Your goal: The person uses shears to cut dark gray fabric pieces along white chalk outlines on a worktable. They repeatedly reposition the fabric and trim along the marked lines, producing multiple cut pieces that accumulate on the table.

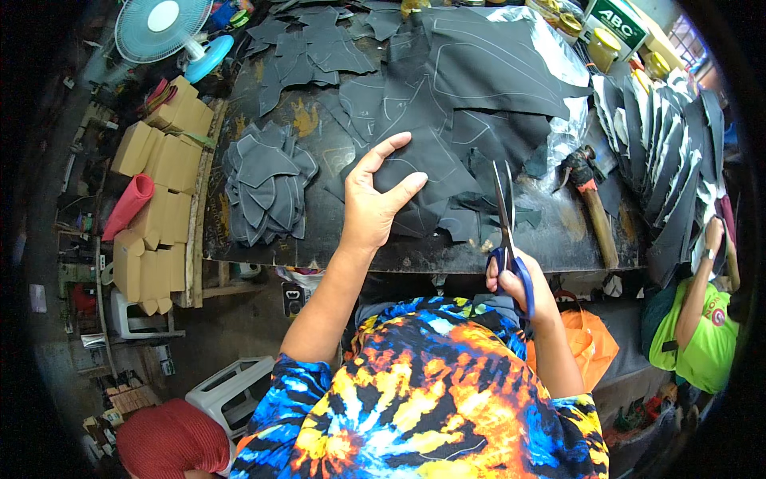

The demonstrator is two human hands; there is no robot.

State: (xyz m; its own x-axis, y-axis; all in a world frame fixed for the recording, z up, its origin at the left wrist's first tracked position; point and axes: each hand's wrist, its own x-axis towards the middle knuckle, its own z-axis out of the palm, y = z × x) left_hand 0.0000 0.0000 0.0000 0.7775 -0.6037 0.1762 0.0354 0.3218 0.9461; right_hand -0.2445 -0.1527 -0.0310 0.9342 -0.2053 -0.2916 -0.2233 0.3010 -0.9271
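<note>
Hammer [594, 203] near scissors [507, 231], fan [167, 33], apparently cardboard boxes [170, 164]

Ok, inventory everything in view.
scissors: one, blue handles, right hand
sheets: many, dark, across table
pile: one, dark grey, table left
fanned pieces: several, dark and white, right
hammer: one, brown handle, table right
table: one, black, centre
jars: several, yellow lids, upper right
box: one, green, upper right
fan: one, blue, upper left
cardboard boxes: several, brown, left
roll: one, red, left
stools: two, white, left
bag: one, orange, lower right
person: one, green shirt, right
shirt: one, multicoloured, bottom
left hand: one, bare, over sheets
right hand: one, bare, holding scissors
</note>
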